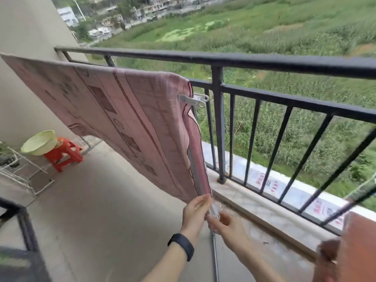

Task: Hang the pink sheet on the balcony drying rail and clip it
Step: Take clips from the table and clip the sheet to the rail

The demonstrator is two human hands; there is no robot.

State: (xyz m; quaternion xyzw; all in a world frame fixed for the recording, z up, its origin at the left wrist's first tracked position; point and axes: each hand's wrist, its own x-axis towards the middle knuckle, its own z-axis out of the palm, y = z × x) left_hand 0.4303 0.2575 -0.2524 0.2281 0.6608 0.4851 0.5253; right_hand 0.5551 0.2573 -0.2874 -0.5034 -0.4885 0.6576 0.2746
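One pink sheet (126,110), one grey clip (193,100), two hands. The sheet hangs draped just inside the black balcony railing (264,64), its long axis running along the railing from far left to near right. The clip lies level on the sheet's right edge, its tail pointing right. The left hand (196,210) pinches the lower corner. The right hand (227,225) has curled fingers at the grey pole (214,253); its grip cannot be made out.
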